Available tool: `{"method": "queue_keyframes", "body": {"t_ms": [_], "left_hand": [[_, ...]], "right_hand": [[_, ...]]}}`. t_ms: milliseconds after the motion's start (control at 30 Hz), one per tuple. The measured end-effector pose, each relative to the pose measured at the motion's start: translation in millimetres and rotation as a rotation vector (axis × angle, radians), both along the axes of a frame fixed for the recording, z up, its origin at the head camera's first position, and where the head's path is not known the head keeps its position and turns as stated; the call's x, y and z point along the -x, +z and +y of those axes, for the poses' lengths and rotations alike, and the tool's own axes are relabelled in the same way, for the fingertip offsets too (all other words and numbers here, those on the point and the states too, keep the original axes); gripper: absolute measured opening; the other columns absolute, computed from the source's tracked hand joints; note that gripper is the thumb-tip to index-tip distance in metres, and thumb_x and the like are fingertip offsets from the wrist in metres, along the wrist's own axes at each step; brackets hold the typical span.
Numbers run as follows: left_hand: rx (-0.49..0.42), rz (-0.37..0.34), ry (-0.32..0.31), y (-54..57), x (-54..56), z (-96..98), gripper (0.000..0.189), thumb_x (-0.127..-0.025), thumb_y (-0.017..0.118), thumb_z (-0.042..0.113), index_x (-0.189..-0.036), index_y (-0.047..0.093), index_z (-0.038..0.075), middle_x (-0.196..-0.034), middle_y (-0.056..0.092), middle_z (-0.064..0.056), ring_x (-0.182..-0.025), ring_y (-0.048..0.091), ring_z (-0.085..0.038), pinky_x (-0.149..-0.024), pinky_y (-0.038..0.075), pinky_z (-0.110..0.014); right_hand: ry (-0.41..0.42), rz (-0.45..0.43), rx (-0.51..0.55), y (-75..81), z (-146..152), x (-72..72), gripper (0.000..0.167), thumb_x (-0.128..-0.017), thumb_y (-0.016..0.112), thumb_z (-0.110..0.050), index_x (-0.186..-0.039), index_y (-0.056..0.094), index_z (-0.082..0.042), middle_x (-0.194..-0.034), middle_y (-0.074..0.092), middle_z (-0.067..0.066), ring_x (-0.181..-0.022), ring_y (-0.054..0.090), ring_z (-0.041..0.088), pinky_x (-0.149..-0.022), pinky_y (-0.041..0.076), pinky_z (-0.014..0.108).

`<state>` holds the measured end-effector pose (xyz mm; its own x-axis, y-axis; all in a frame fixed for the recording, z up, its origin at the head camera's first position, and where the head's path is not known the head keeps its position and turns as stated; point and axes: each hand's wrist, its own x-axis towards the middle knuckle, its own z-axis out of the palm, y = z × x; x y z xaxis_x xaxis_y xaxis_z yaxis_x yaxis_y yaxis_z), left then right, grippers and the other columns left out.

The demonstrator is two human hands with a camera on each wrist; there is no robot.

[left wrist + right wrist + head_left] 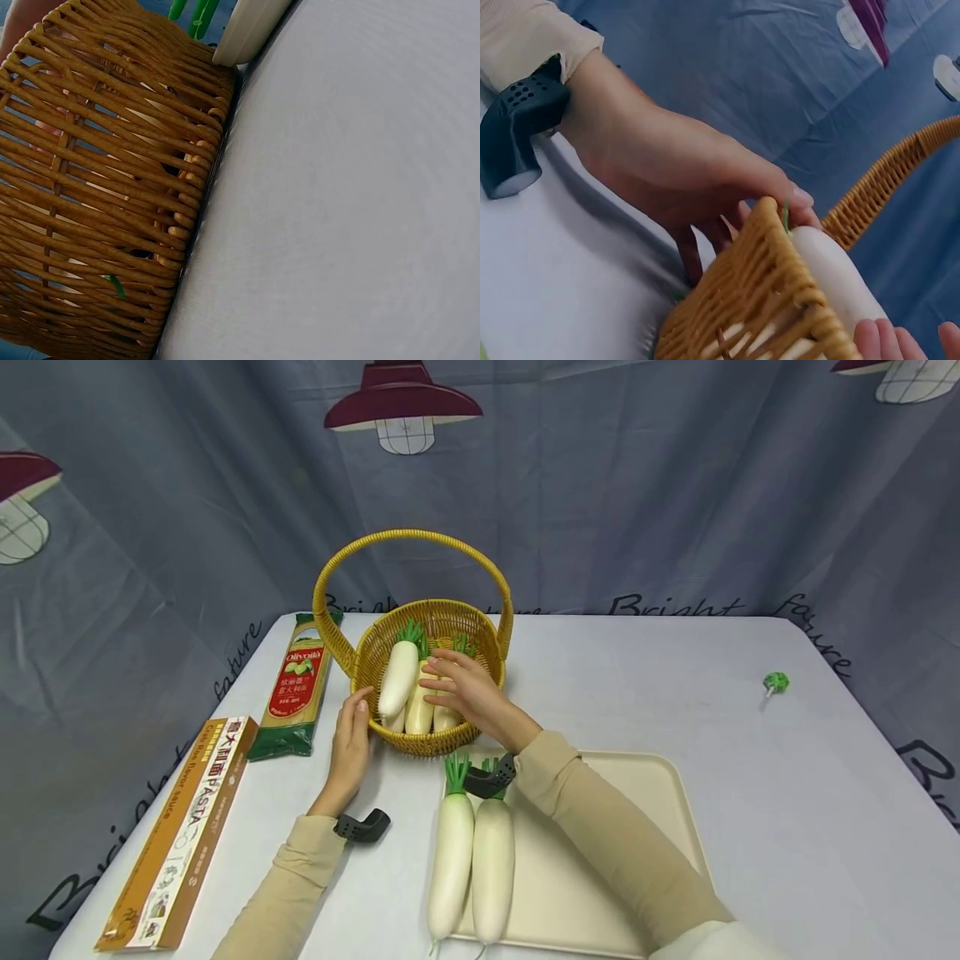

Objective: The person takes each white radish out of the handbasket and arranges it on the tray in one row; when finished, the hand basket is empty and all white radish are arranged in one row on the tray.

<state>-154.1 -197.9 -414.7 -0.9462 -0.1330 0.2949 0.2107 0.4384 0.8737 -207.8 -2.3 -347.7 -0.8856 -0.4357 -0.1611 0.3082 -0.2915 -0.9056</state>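
Two long, white, green-topped radishes (451,864) lie on the cream rectangular tray (648,785); others stand in the round yellow wicker basket (427,743). Left hand (351,745) lightly grips the rim; right hand (480,695), fingers extended, visibly holds nothing. Advisable: brace the basket, handle radishes by their bodies.

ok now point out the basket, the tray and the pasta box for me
Basket (427,744): head view, on its front wall
Tray (555,885): head view, on its bare floor
Pasta box (180,835): head view, middle of its printed top

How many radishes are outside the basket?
2: left radish and right radish, side by side at the tray's left. No others show; the right sleeve hides some tray.
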Motion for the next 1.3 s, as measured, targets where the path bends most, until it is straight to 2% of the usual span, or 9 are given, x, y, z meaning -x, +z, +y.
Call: {"method": "queue_keyframes", "body": {"t_ms": [67, 200, 367, 500, 633, 800, 933, 1100, 1300], "left_hand": [[0.002, 0.001, 0.0, 0.8, -0.7, 0.1, 0.043, -0.1, 0.024, 0.034, -0.133, 0.039, 0.011, -0.14, 0.037, -0.012, -0.133, 0.03, -0.024, -0.111, 0.023, -0.043], [0.005, 0.003, 0.008, 2.2, -1.5, 0.1, 0.043, -0.1, 0.024, 0.034, -0.133, 0.039, 0.011, -0.139, 0.037, -0.012, -0.133, 0.03, -0.025, -0.111, 0.023, -0.044], [-0.001, -0.015, -0.008, 0.4, -0.3, 1.9, 0.045, -0.099, 0.024, 0.038, -0.133, 0.038, 0.013, -0.14, 0.036, -0.011, -0.133, 0.029, -0.024, -0.11, 0.024, -0.044], [0.005, -0.013, -0.014, 0.0, 0.1, 2.3, 0.045, -0.099, 0.023, 0.038, -0.133, 0.038, 0.013, -0.14, 0.036, -0.012, -0.133, 0.029, -0.025, -0.11, 0.024, -0.045], [0.013, 0.002, 0.004, 1.4, 0.2, 0.3, 0.044, -0.1, 0.024, 0.037, -0.133, 0.039, 0.012, -0.139, 0.037, -0.013, -0.133, 0.029, -0.026, -0.11, 0.023, -0.046], [0.014, -0.008, 0.004, 1.3, -0.8, -0.4, 0.043, -0.1, 0.024, 0.034, -0.133, 0.039, 0.01, -0.139, 0.037, -0.014, -0.133, 0.03, -0.028, -0.11, 0.024, -0.047], [0.01, -0.004, 0.004, -0.6, -0.7, -0.1, 0.04, -0.1, 0.026, 0.031, -0.132, 0.039, 0.011, -0.139, 0.037, -0.013, -0.133, 0.03, -0.027, -0.11, 0.023, -0.046], [0.001, 0.015, -0.011, -1.9, -0.1, -0.3, 0.039, -0.1, 0.026, 0.028, -0.132, 0.04, 0.01, -0.138, 0.039, -0.012, -0.133, 0.03, -0.027, -0.111, 0.021, -0.045], [0.007, 0.005, 0.003, -1.5, -0.7, 0.7, 0.041, -0.1, 0.025, 0.032, -0.132, 0.04, 0.011, -0.139, 0.038, -0.013, -0.133, 0.03, -0.027, -0.111, 0.023, -0.044]], "right_hand": [[-0.047, -0.019, -0.041, -0.1, -9.1, 1.6, 0.047, -0.094, 0.048, -0.02, -0.137, 0.033, -0.009, -0.138, 0.04, 0.018, -0.12, 0.049, 0.033, -0.097, 0.044, 0.043], [-0.102, 0.006, -0.141, -0.3, -23.6, 2.9, 0.053, -0.092, 0.052, -0.025, -0.138, 0.033, -0.009, -0.136, 0.042, 0.016, -0.117, 0.051, 0.032, -0.094, 0.047, 0.041], [-0.145, 0.043, -0.298, -3.4, -33.7, 6.3, 0.074, -0.083, 0.061, -0.043, -0.143, 0.024, -0.018, -0.136, 0.041, 0.014, -0.119, 0.05, 0.029, -0.088, 0.05, 0.036], [-0.139, 0.07, -0.384, -4.2, -38.0, 7.1, 0.088, -0.077, 0.064, -0.052, -0.145, 0.016, -0.022, -0.137, 0.039, 0.014, -0.12, 0.048, 0.027, -0.085, 0.052, 0.036], [-0.144, 0.155, -0.495, -3.7, -46.1, 7.6, 0.094, -0.075, 0.065, -0.054, -0.145, 0.013, -0.022, -0.139, 0.036, 0.017, -0.117, 0.049, 0.03, -0.084, 0.052, 0.038], [-0.165, 0.319, -0.749, -1.0, -56.1, 5.0, 0.093, -0.077, 0.064, -0.051, -0.145, 0.013, -0.014, -0.137, 0.037, 0.019, -0.117, 0.047, 0.031, -0.09, 0.047, 0.042], [-0.155, 0.392, -0.895, 2.5, -61.4, 2.1, 0.092, -0.079, 0.063, -0.048, -0.144, 0.012, -0.008, -0.131, 0.039, 0.022, -0.114, 0.048, 0.032, -0.087, 0.047, 0.044], [-0.158, 0.384, -0.972, 5.6, -65.4, 1.7, 0.094, -0.078, 0.068, -0.04, -0.145, 0.01, -0.009, -0.131, 0.039, 0.023, -0.114, 0.049, 0.033, -0.087, 0.049, 0.042], [-0.136, 0.355, -0.951, 5.9, -62.6, 3.6, 0.098, -0.076, 0.072, -0.031, -0.146, 0.007, -0.011, -0.133, 0.038, 0.023, -0.118, 0.046, 0.033, -0.088, 0.049, 0.042]]}}
